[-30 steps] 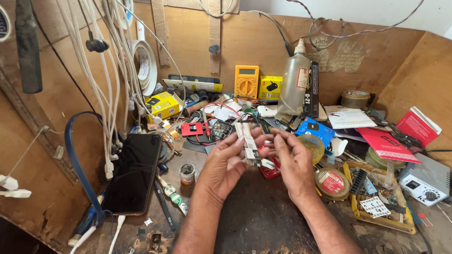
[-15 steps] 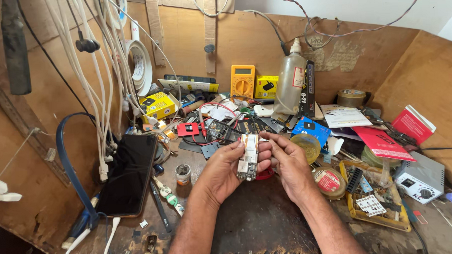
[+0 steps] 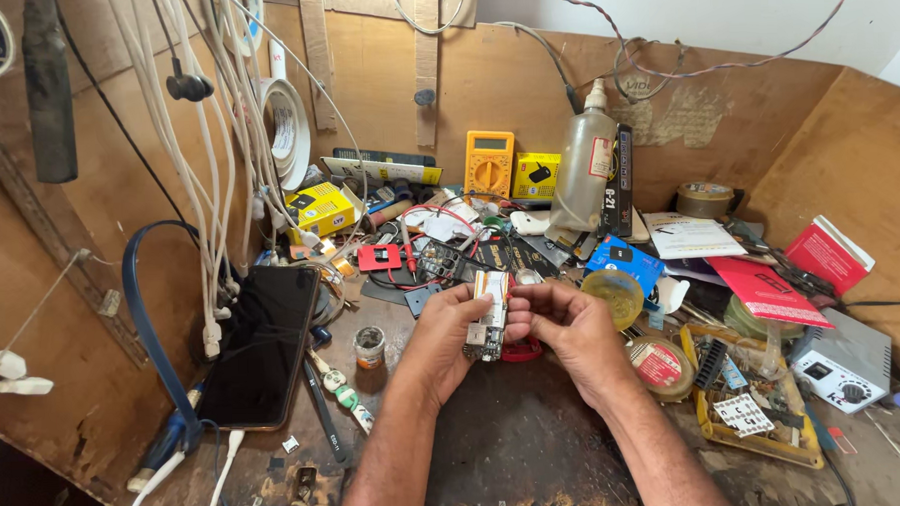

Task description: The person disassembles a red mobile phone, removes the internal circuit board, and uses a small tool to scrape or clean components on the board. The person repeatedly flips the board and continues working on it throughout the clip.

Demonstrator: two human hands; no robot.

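Hands: your left hand [image 3: 443, 333] and right hand [image 3: 562, 324] both pinch a small bare green-and-silver phone circuit board [image 3: 487, 317], upright, above the dark desk [image 3: 517, 450].
Done: board out and in hand.
Left: any fitting; black smartphone [image 3: 264, 344] lies apart, leftward.

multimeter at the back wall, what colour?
Yellow-orange multimeter, dark dial; head view shows it clearly.
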